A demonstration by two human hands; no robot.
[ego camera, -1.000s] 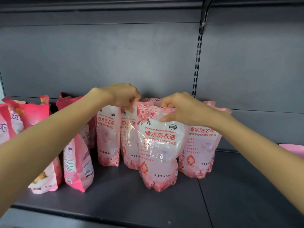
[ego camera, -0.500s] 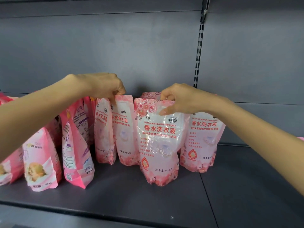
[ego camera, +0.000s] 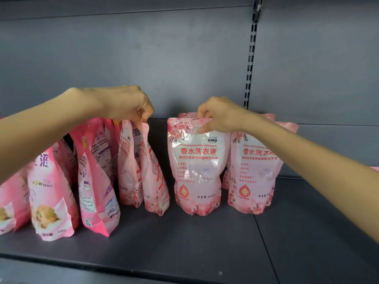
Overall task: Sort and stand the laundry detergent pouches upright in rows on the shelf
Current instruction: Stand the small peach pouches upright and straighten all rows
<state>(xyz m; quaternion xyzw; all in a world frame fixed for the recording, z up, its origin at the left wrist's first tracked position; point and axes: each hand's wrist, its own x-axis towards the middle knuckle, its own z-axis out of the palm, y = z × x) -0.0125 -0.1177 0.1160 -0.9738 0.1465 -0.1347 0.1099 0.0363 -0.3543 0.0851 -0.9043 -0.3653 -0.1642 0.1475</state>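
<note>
Head: glossy, crinkled plastic pouches (ego camera: 196, 171)

A slotted metal upright (ego camera: 249, 64) runs down the grey back panel (ego camera: 143, 58).

On shelf (ego camera: 205, 242): sideways pouches (ego camera: 131, 167) left, front-facing pouches (ego camera: 196, 167) right.

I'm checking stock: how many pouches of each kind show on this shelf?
pale floral pouches: 6, counting two partly hidden behind the front ones
darker pink pouches: at least 4; they overlap, so more may be hidden
Total: at least 10
</note>
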